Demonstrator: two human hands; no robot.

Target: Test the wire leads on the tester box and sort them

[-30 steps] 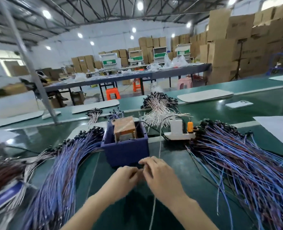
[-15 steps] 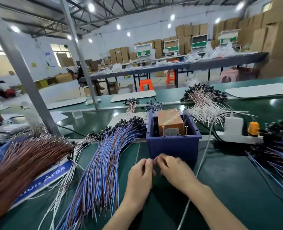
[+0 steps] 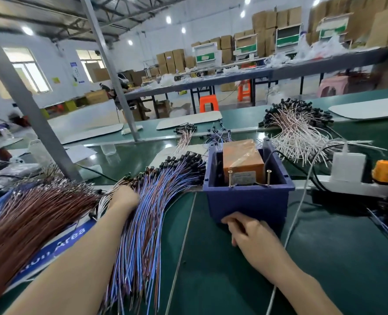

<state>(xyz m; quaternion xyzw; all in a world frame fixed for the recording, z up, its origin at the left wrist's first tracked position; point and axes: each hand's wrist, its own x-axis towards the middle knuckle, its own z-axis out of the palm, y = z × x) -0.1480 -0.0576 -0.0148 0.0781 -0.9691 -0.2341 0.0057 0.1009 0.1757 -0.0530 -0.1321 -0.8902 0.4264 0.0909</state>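
Bench: the green-topped bench (image 3: 222,280) carries everything I see from the head camera.
Brown leads (image 3: 29,219): a wide fan at the bench's left edge, lying over a blue sign (image 3: 58,246).
Blue leads (image 3: 149,223): a long bundle between the brown fan and the box, running down to the near edge.
White leads (image 3: 302,137): a heap towards the far edge, behind the box.
Tester box (image 3: 247,201): a blue open tub mid-bench, with an orange block (image 3: 243,158) inside.
Power strip (image 3: 352,185): white, just right of the box.
Right hand (image 3: 249,230): fingers curled against the box's near wall; I cannot tell whether it pinches anything.
Left hand (image 3: 124,197): resting on the blue leads' left side, fingers buried, so I cannot tell its grip.
Brass pins (image 3: 230,178): two, upright inside the near wall.
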